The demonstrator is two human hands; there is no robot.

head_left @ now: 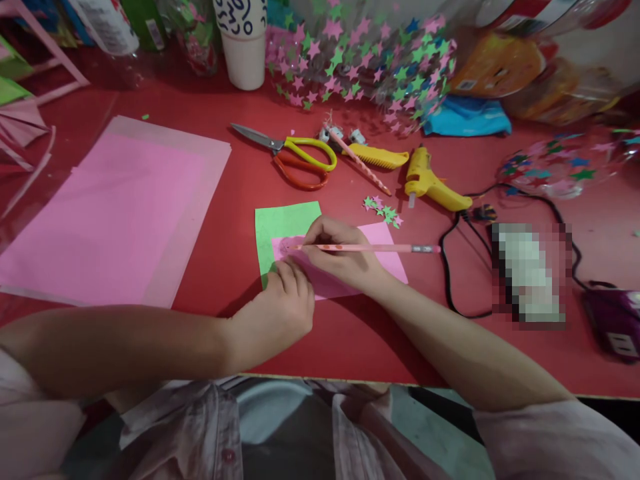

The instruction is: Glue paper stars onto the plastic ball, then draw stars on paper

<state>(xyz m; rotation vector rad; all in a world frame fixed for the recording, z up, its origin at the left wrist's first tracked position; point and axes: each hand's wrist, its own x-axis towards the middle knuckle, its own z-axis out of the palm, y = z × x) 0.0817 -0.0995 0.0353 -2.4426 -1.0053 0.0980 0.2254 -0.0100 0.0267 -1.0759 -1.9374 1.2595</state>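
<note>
My right hand (347, 257) is closed in a writing grip around a pink patterned pencil (395, 249), its eraser end to the right and its point on a sheet of pink paper (387, 260). A small round dark mark or thing (287, 245), too blurred to make out, lies by the pencil point. With fingers curled together, my left hand (285, 310) presses on the pink paper just below the point; its thumb is hidden. Green paper (285, 219) lies partly under the pink piece. Small pink and green stars (383, 211) are scattered just beyond.
Scissors (280, 145), a second pencil (365, 167), a yellow cutter-like tool (377, 156) and a yellow glue gun (435, 183) lie beyond my hands. Large pink sheets (135, 207) are at left. The black cord (447, 280) loops at right. A white cup (245, 53) stands behind.
</note>
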